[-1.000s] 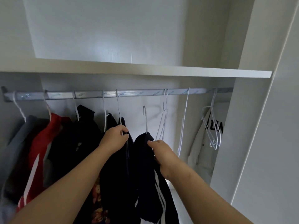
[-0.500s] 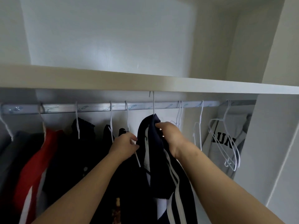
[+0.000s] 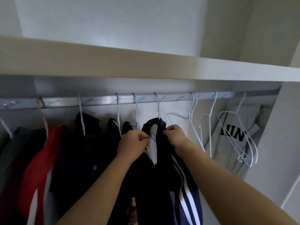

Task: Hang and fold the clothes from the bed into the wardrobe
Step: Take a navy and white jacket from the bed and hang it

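A navy jacket with white stripes hangs from a white wire hanger hooked over the wardrobe rail. My left hand pinches the left side of its collar. My right hand grips the right side of the collar. Both hands sit just below the rail, close together. The lower part of the jacket drops out of view at the bottom.
Left of it hang several dark garments, a red one and a grey one. Empty white hangers hang to the right, in front of a grey sweatshirt with black letters. A white shelf runs above the rail.
The jacket's hanger went up from below the rail and now hooks over it. Both hands rose with it and came together at the collar. The view moved closer.
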`<state>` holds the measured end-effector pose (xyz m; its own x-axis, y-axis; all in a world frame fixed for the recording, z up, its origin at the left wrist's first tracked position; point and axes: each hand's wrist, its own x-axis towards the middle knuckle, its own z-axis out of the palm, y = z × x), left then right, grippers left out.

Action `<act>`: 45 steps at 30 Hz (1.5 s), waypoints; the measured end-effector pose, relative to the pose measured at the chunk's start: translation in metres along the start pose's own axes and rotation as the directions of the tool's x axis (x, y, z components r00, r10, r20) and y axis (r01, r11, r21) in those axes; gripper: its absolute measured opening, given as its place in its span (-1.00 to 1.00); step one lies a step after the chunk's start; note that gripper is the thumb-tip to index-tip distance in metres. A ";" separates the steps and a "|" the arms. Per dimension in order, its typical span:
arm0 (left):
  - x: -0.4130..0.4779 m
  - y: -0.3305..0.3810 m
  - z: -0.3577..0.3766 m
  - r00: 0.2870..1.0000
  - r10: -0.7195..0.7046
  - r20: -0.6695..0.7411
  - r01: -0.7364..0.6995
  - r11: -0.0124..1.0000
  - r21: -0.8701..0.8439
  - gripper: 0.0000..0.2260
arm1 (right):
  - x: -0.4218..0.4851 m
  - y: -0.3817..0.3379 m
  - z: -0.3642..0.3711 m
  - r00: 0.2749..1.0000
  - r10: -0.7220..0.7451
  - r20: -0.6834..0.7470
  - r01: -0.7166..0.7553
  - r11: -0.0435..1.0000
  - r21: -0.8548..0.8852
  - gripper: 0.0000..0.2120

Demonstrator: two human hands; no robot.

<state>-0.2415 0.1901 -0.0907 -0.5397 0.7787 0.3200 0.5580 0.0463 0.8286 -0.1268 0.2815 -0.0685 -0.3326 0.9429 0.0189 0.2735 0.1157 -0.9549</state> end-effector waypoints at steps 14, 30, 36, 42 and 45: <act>-0.013 0.020 0.009 0.988 0.076 -0.132 -0.043 0.971 0.236 -0.90 | -0.018 0.006 -0.005 0.999 -0.005 -0.046 0.010 0.993 0.115 -0.89; -0.123 0.132 0.158 0.900 0.303 0.312 -0.224 0.938 -0.264 -0.85 | -0.173 0.089 -0.190 0.777 0.149 -0.612 0.164 0.890 0.426 -0.80; -0.268 0.177 0.250 0.631 0.236 0.739 0.037 0.943 -0.332 -0.86 | -0.322 0.169 -0.277 0.512 0.389 -0.766 0.110 0.855 0.507 -0.83; -0.432 0.217 0.304 0.250 0.141 0.958 0.207 0.959 -0.195 -0.91 | -0.498 0.235 -0.340 0.231 0.570 -0.788 0.058 0.801 0.596 -0.87; -0.509 0.236 0.321 0.114 0.125 0.986 0.209 0.967 -0.146 -0.91 | -0.578 0.262 -0.356 0.128 0.625 -0.770 0.022 0.775 0.632 -0.88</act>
<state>0.3674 0.0057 -0.2053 0.6293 0.7113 -0.3131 0.3345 0.1157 0.9353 0.4583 -0.1224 -0.2246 0.8238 0.4332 -0.3656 -0.3654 -0.0873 -0.9267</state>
